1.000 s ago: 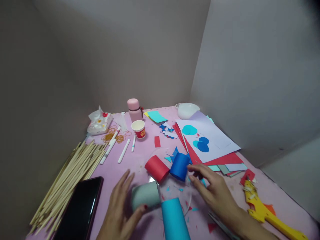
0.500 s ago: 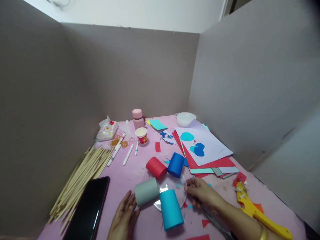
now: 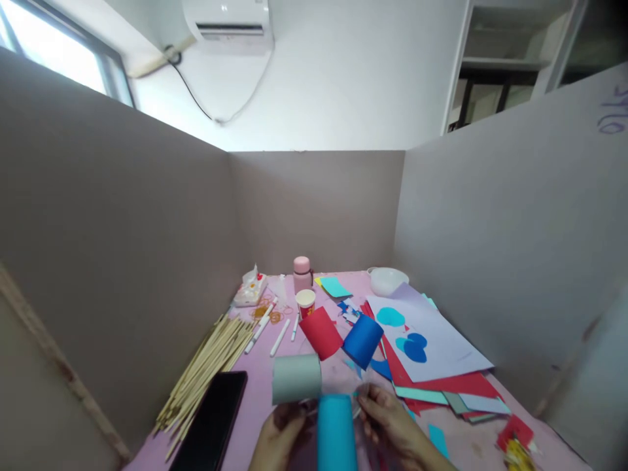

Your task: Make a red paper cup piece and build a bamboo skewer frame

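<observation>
Four paper tubes sit in a cluster: red (image 3: 321,332), dark blue (image 3: 363,340), grey (image 3: 296,378) and cyan (image 3: 336,435). They appear fixed around a clear plastic disc (image 3: 338,383) that is held up off the pink tabletop (image 3: 260,392). My left hand (image 3: 280,437) is at the bottom, fingers curled under the grey tube at the disc's edge. My right hand (image 3: 392,428) pinches the disc's rim just right of the cyan tube. The cyan tube hides part of both hands.
Bamboo sticks (image 3: 206,366) and a black phone (image 3: 213,422) lie at the left. White pens (image 3: 279,337), a paper cup (image 3: 305,302), a pink bottle (image 3: 302,273) and a white bowl (image 3: 387,281) stand farther back. Coloured sheets (image 3: 441,356) are stacked at the right. Grey partitions wall in the table.
The camera has tilted up, showing the room above the partitions. The tube cluster has risen off the table, and both hands have closed in beside the cyan tube.
</observation>
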Available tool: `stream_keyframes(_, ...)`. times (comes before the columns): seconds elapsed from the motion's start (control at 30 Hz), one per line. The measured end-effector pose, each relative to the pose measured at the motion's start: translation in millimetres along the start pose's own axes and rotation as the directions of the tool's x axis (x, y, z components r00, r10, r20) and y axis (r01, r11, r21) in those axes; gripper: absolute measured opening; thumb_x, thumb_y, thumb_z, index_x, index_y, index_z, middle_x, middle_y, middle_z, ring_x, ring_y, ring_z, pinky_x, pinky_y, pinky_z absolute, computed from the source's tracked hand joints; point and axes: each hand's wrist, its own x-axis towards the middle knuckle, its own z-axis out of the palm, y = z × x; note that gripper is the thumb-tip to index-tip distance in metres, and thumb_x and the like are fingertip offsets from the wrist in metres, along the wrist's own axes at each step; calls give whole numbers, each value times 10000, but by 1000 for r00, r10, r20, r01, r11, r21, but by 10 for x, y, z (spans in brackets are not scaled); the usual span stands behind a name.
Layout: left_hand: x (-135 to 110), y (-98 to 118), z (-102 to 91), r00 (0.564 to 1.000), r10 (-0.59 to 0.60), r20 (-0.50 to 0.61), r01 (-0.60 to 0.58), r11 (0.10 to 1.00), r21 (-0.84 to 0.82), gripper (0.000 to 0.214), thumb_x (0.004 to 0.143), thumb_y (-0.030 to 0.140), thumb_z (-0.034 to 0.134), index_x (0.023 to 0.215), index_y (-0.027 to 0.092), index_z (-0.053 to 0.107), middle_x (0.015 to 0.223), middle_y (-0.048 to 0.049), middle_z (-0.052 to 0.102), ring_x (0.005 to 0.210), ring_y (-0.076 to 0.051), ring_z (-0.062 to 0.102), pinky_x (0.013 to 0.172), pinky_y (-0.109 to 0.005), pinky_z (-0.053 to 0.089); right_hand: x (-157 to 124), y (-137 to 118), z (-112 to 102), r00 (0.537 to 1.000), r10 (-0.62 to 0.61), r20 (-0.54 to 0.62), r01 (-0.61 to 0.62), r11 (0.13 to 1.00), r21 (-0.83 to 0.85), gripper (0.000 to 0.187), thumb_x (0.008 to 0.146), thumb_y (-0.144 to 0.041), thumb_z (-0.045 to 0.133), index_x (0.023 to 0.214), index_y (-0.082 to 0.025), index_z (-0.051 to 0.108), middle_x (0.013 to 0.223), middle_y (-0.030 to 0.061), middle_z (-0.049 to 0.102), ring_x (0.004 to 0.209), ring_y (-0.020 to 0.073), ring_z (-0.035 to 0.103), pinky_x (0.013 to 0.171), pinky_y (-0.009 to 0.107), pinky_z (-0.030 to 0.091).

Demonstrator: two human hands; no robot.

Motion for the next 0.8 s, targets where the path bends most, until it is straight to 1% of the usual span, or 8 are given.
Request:
stream_keyframes(0.1,12,161,91,986,163,-12,-161,981,112,398,505,480,801,688,139,709,741,-126,731,806,-332,682,737,-378,525,67,17,28,999,-35,7,35,999,8,649,435,-676,778,776,-162,576,505,-44,584,327,47,475,315,142,243)
stream_keyframes(0.2,33,331,95,955,295,-40,-281,937,206,337,551,453,768,700,156,714,717,-85,733,792,-312,686,732,-340,526,76,-17,-6,995,-95,-18,95,995,4,685,440,-698,760,835,-158,611,568,-20,626,339,65,505,316,153,269)
stream_keyframes(0.3,79,461,44,920,387,-66,-352,887,300,313,589,442,728,726,160,715,715,-68,734,787,-310,686,729,-333,519,30,-55,-40,987,-153,-53,153,988,-2,610,502,-675,751,816,-170,615,555,-28,609,347,72,505,320,155,269)
stream_keyframes(0.4,129,533,-10,890,448,-82,-384,836,392,321,576,430,725,720,143,720,689,-68,725,783,-324,673,707,-334,503,-22,-83,-30,977,-200,-77,200,980,-8,539,542,-636,753,788,-179,607,539,-33,592,339,74,489,318,155,252)
stream_keyframes(0.53,147,564,9,854,511,-101,-414,783,463,319,561,445,731,650,141,694,598,-46,683,719,-307,635,612,-304,465,-42,-191,63,958,-269,-96,269,963,-14,537,568,-655,727,781,-175,614,529,-34,581,346,67,477,340,159,248)
stream_keyframes(0.63,153,568,109,844,525,-104,-434,785,442,303,569,441,734,628,150,678,568,-23,654,719,-290,618,601,-286,455,-53,-359,171,935,-339,-101,339,941,-16,570,588,-684,699,805,-160,641,550,-26,582,382,68,477,366,173,276)
stream_keyframes(0.7,172,567,203,859,499,-112,-426,819,385,286,585,421,734,657,148,683,575,-17,651,759,-295,632,645,-289,477,-85,-482,242,913,-396,-99,395,918,-21,566,616,-684,683,827,-159,661,568,-21,582,428,80,487,402,188,332)
stream_keyframes(0.8,212,555,348,905,416,-91,-386,892,235,296,624,409,716,769,154,683,704,-37,705,836,-300,663,731,-325,517,-166,-613,306,885,-456,-91,453,890,-52,540,669,-675,647,863,-172,679,591,-11,581,483,104,501,451,212,397)
